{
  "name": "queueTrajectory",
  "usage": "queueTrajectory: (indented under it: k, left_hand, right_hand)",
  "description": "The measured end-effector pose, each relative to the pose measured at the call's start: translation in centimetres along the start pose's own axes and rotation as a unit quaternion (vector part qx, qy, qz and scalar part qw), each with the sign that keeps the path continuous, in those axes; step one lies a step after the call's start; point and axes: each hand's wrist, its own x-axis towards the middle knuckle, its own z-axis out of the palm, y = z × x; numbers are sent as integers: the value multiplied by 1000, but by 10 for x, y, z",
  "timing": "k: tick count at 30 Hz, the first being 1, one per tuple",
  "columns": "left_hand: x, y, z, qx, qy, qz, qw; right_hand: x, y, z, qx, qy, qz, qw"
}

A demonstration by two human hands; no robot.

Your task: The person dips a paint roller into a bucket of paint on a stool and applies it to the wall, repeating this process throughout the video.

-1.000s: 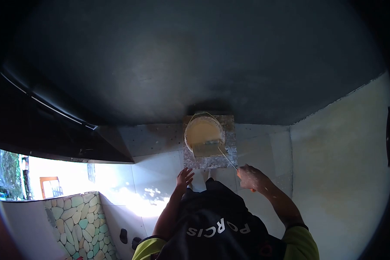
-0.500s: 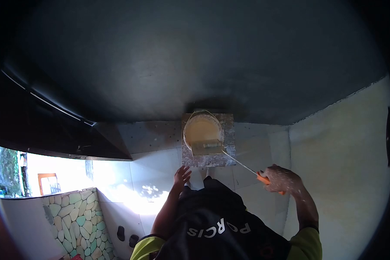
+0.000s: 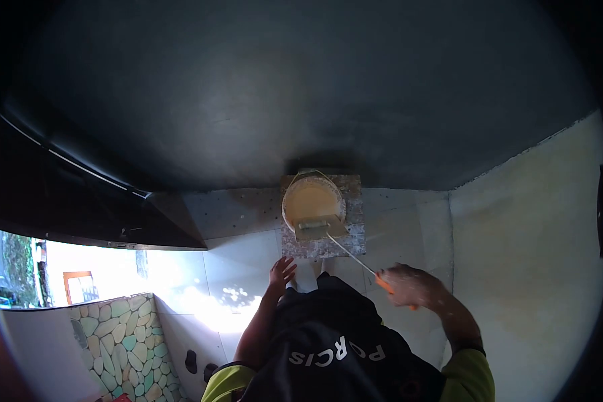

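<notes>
My right hand is wrapped round the orange handle of a paint roller. The roller's thin rod reaches left to its sleeve, which rests against a flat tan scraping board at the near rim of a paint bucket. Cream-coloured paint fills much of that bucket, and its wire handle leans to the far side. Nothing is in my left hand; its fingers are spread, just in front of my body and short of the bucket.
Under the bucket lies a paint-spattered board on the pale tiled floor. A dark wall rises behind it, and a cream wall stands at right. Dark slippers lie by the stone-patterned panel at lower left.
My right hand has moved left with the roller, and the roller's sleeve has slid left along the scraping board. My left hand has stayed almost where it was.
</notes>
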Motion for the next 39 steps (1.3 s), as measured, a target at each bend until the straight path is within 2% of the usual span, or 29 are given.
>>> queueTrajectory:
  k: [4,6,9,11,12,14,17,20,23,25,27,28,29,30,31,33,36,37,38,39]
  left_hand:
    - [-6,4,4,15,-3,16,1000]
    - [-9,5,3,31,2,17,999]
    - [-8,-1,-4,35,3,11,999]
    - [-8,0,-5,16,4,9,1000]
    - [-8,0,-5,19,2,8,1000]
    - [-8,1,-3,8,1,13,1000]
    - [-7,0,1,11,-7,0,1000]
    - [-5,-3,3,32,-7,-5,999]
    - [-7,-3,-1,36,-11,-3,999]
    - [-3,-8,-11,28,-22,-2,999]
    - [0,-13,-23,58,-34,-9,998]
    - [-3,-13,-28,64,-41,-18,997]
    - [-4,-17,-36,68,-63,-20,995]
    - [2,-20,-46,79,-64,-37,994]
    - [0,-19,-48,117,-62,-38,990]
    - [5,-24,-61,155,-62,-67,984]
    - [11,-32,-70,259,-52,-94,960]
    - [9,-36,-74,297,-65,-105,947]
    - [12,-38,-75,332,-74,-116,933]
    - [15,-40,-76,350,-87,-124,924]
  right_hand:
    - [10,-16,2,0,10,-12,1000]
    - [-22,-16,-6,-42,-38,11,998]
    - [-70,-4,-14,2,-7,14,1000]
    - [-83,3,-12,-98,116,-91,984]
    - [-77,5,-11,-96,118,-89,984]
    - [-56,-8,-21,6,-27,28,999]
    - [3,-3,9,8,18,7,1000]
    - [13,-9,17,35,65,-40,996]
    - [-25,-9,9,52,34,15,998]
    - [-56,7,7,-8,143,-20,990]
    - [-94,19,-16,71,63,34,995]
    - [-106,31,-13,106,83,57,989]
    - [-115,47,-2,127,119,9,985]
    - [-125,59,18,144,161,-34,976]
    - [-132,63,41,175,185,-1,967]
    - [-133,72,84,217,360,-75,904]
    - [-100,94,170,260,462,-46,846]
    - [-112,76,186,376,394,39,838]
    - [-120,62,198,486,314,114,807]
    - [-113,61,229,529,311,139,778]
